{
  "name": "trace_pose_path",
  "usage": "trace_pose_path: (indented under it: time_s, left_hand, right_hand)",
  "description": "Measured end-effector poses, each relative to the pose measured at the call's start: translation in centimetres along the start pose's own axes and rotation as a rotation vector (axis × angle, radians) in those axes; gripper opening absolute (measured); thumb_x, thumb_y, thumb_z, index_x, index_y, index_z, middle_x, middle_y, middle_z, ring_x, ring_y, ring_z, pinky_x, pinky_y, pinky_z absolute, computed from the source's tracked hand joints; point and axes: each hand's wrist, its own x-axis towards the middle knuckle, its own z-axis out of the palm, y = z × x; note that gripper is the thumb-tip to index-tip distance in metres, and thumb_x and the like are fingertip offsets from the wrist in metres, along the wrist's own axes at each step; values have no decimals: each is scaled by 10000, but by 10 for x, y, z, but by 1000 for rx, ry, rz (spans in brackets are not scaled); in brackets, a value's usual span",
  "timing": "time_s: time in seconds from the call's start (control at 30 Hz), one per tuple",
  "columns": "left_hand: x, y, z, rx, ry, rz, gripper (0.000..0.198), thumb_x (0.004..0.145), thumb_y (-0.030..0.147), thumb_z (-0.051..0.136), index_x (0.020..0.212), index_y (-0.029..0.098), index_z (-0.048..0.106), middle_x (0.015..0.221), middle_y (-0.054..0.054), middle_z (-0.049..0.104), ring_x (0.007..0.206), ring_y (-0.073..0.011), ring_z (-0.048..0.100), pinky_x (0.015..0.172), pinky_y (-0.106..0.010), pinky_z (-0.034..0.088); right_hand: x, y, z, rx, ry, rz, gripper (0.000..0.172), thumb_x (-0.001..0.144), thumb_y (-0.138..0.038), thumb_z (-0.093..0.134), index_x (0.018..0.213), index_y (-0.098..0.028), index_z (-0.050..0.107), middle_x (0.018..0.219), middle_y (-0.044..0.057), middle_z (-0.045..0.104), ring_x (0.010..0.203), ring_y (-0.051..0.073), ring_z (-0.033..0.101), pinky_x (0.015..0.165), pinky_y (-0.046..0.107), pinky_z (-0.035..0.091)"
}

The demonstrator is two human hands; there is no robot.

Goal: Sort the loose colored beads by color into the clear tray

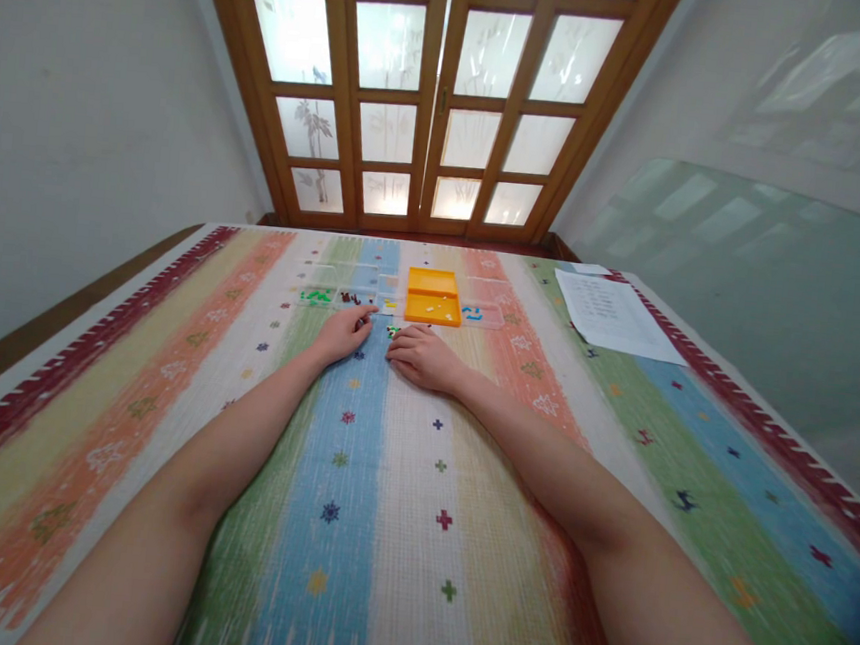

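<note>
two bare hands at small bright pieces on a striped table

pale, smooth walls point(77, 131) rise at ten and two o'clock; between them, at twelve, stand wooden doors point(424, 111) with frosted, plant-patterned panes. the table wears a woven-look tablecloth point(405, 521) striped in green, blue, white, yellow and orange, scattered with stars and crosses, its side borders dark red. a glossy, pale green panel point(742, 280) stands at two o'clock, and thin paper point(618, 314) with lines of writing lies nearer the middle in that direction.

at twelve, the right hand point(425, 357) rests palm down, fingers bent together; at eleven, the left hand point(344, 335) is loosely curled. whether either grips anything, i cannot tell. beyond them sits an open, rectangular orange case point(434, 281) holding white bits point(438, 312), flanked by clear trays point(320, 278) with green pieces point(316, 295), brown pieces point(349, 298) and, on the right, blue pieces point(472, 313). a tiny green-and-dark cluster point(392, 332) lies by the right fingertips.
</note>
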Motion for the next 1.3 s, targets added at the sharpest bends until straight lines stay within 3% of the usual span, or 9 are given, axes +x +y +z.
trace_pose_path:
  time_s: [0.1, 0.2, 0.4, 0.53, 0.73, 0.83, 1.0, 1.3]
  left_hand:
    - [0, 0, -1, 0, -1, 11, 444, 964, 269, 559, 1387, 186, 663, 1019, -50, 741, 797, -178, 634, 804, -317, 521]
    - [-1, 0, -1, 18, -9, 15, 435, 961, 263, 560, 1379, 199, 666, 1022, -47, 739, 809, -181, 635, 819, -321, 523]
    - [-4, 9, -4, 136, -48, 103, 393, 969, 252, 562, 1330, 197, 704, 1077, -85, 715, 970, -233, 649, 941, -379, 520]
    - [-7, 20, -5, 224, -74, 159, 385, 981, 258, 560, 1336, 219, 706, 1157, -102, 698, 1107, -265, 638, 1036, -420, 502]
    - [-10, 29, 6, 232, -109, 277, 442, 1002, 253, 552, 1433, 226, 643, 1470, -118, 608, 1370, -281, 543, 1205, -476, 419]
    - [-9, 28, 12, 203, -163, 322, 462, 1028, 246, 509, 1476, 207, 612, 1528, -128, 583, 1401, -276, 537, 1227, -488, 401]
    - [-7, 29, 12, 166, -207, 342, 437, 1030, 215, 480, 1427, 220, 663, 1450, -112, 648, 1344, -258, 585, 1197, -455, 439]
    - [-7, 28, 4, 188, -103, 250, 361, 1008, 196, 470, 1188, 201, 782, 1184, -102, 730, 1153, -263, 643, 1070, -435, 511]
  right_hand:
    - [-1, 2, 0, -21, 39, 31, 265, 1027, -237, 576, 1167, -243, 801, 1181, 78, 781, 1165, 251, 657, 1080, 456, 452]
    - [-4, 13, -1, -43, 158, 151, 271, 1023, -245, 584, 1184, -250, 802, 1215, 87, 774, 1170, 266, 658, 1079, 479, 452]
    - [-23, 60, -6, -82, 471, 522, 292, 1022, -270, 565, 1166, -223, 814, 1210, 110, 774, 1153, 287, 681, 1077, 487, 481]
    - [-36, 87, -6, -82, 540, 690, 332, 1009, -253, 540, 1210, -210, 802, 1247, 118, 766, 1178, 293, 682, 1101, 505, 495]
    - [-39, 95, 1, -81, 509, 660, 334, 988, -261, 582, 1247, -202, 784, 1356, 123, 722, 1283, 297, 635, 1172, 546, 461]
    - [-38, 92, 5, -77, 507, 623, 321, 994, -268, 570, 1215, -209, 796, 1342, 119, 728, 1284, 293, 634, 1171, 546, 465]
    - [-34, 84, 7, -63, 490, 582, 300, 975, -242, 573, 1149, -218, 816, 1284, 120, 749, 1237, 303, 652, 1139, 554, 484]
    - [-30, 71, 8, -13, 456, 528, 266, 980, -226, 587, 1116, -211, 815, 1256, 118, 757, 1199, 286, 671, 1106, 510, 508]
